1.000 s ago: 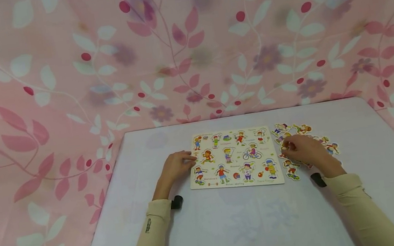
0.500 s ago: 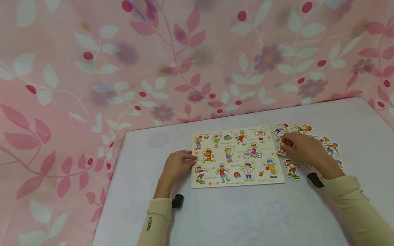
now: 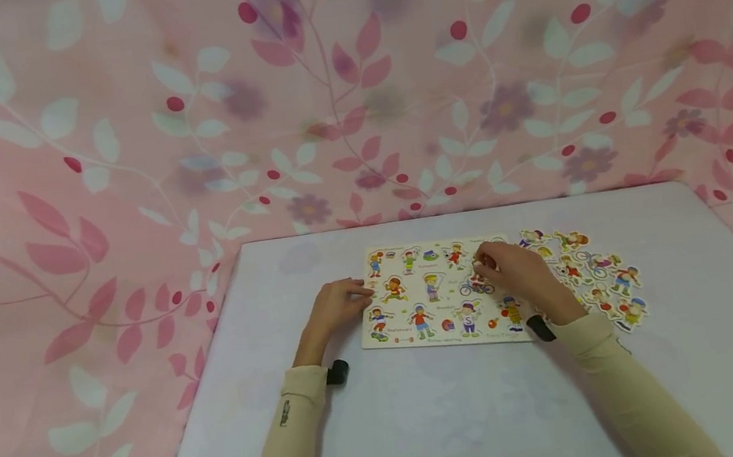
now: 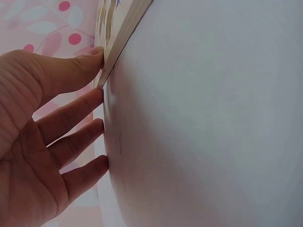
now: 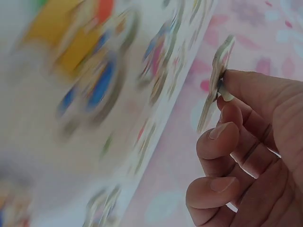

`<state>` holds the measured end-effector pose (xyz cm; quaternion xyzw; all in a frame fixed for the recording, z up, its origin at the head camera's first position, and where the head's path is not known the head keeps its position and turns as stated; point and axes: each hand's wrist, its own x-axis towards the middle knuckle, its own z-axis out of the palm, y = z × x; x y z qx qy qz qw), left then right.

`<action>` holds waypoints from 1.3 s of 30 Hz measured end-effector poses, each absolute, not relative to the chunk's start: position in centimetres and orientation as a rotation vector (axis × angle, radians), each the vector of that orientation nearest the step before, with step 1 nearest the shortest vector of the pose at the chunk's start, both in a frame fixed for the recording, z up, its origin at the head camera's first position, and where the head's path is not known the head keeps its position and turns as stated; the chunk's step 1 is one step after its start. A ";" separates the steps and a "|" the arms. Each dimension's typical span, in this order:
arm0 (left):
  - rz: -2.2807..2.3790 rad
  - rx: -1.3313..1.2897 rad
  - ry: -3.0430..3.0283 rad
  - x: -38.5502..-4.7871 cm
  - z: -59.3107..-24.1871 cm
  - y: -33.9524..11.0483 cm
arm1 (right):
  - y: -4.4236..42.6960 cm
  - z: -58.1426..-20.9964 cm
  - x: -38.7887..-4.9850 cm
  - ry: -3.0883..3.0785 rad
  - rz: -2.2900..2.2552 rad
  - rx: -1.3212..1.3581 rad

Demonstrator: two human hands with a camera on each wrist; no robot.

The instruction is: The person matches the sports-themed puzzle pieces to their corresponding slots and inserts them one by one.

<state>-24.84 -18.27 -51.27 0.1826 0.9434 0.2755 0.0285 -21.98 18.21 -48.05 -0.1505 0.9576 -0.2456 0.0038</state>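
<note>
A flat puzzle board (image 3: 402, 316) printed with sports figures lies on the table, its shallow cut-outs showing in the right wrist view. My left hand (image 3: 335, 306) touches its left side. There the thumb (image 4: 85, 68) rests on the top face near the edge, and the fairly straight fingers (image 4: 75, 111) reach the edge and the cloth beside it. Above the right part of the board, my right hand (image 3: 518, 270) pinches a thin puzzle piece (image 5: 218, 71) by a small pale peg between thumb and index finger. The piece is seen edge-on, so its picture is hidden.
Several loose puzzle pieces (image 3: 597, 264) lie in a cluster right of the board, some overlapping. A white cloth covers the table (image 3: 433, 420). Behind it hangs a pink curtain (image 3: 350, 107) with leaves and flowers.
My right hand has moved left from the loose pieces to above the board, carrying a piece. The left hand stays at the board's left edge. The head view has shifted slightly.
</note>
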 end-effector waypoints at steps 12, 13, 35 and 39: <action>0.833 0.558 2.913 -24.7 -51.1 -18.0 | 11.9 -48.5 -25.3 2.976 -0.768 -0.666; 0.834 0.559 2.913 -24.7 -51.1 -18.0 | 11.4 -48.4 -25.5 2.972 -0.761 -0.668; 0.798 0.565 2.918 -24.9 -51.0 -17.9 | 4.0 -48.8 -30.6 2.907 -0.704 -0.810; 0.805 0.593 2.933 -24.9 -50.9 -18.0 | 2.5 -49.0 -31.1 2.893 -0.684 -0.785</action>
